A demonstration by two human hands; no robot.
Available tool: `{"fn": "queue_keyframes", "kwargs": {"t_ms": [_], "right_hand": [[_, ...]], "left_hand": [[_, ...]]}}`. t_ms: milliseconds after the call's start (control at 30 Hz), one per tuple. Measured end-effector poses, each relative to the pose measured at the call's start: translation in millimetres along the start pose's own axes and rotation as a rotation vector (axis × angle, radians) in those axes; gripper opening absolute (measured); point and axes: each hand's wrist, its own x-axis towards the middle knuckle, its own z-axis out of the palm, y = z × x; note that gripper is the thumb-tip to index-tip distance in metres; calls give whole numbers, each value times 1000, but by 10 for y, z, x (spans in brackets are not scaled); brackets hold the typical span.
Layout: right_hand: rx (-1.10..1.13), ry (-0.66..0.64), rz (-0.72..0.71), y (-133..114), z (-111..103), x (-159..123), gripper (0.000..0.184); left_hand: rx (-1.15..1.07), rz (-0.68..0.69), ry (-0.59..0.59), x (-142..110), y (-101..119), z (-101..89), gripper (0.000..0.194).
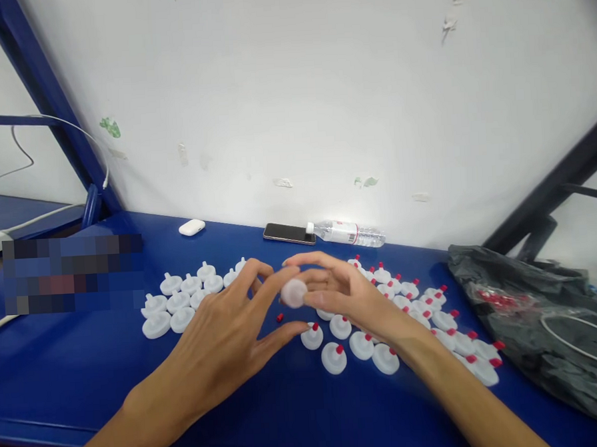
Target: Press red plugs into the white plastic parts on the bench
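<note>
My right hand (344, 288) pinches a small round white plastic piece (295, 293) between thumb and fingers, its flat face towards me. Close on its left, my left hand (228, 320) is open, thumb and index finger spread apart around the piece without plainly gripping it. Below them a loose red cap (280, 317) lies on the blue table. To the left stand several white discs with bare stems (178, 301), partly hidden by my left hand. Right of my hands are several white discs with red-capped stems (334, 358); my right forearm covers some.
A black plastic bag (540, 344) with a clear packet of red caps (505, 299) on it takes up the right side. Along the wall lie a white earphone case (192, 227), a phone (289, 233) and a water bottle (349, 233). Blue frame posts (56, 96) rise at left.
</note>
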Motion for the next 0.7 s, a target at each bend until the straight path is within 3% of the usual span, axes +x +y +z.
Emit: {"fn": "queue_keyframes", "kwargs": {"t_ms": [100, 200, 333, 400, 533, 700], "right_hand": [[-92, 207, -65, -1, -125, 21, 35], [-153, 353, -85, -23, -232, 16, 29], [-183, 416, -54, -38, -202, 9, 31], [-185, 413, -34, -40, -139, 14, 32], [-223, 432, 12, -42, -62, 29, 28], [-126, 382, -54, 20, -121, 61, 27]], "left_hand": [[35, -58, -63, 9, 0, 13, 41], [60, -39, -232, 13, -11, 54, 30], [135, -6, -499, -15, -39, 108, 33], [152, 31, -576, -43, -60, 121, 32], [67, 86, -598, -80, -106, 156, 42], [62, 51, -543, -89, -112, 217, 35]]}}
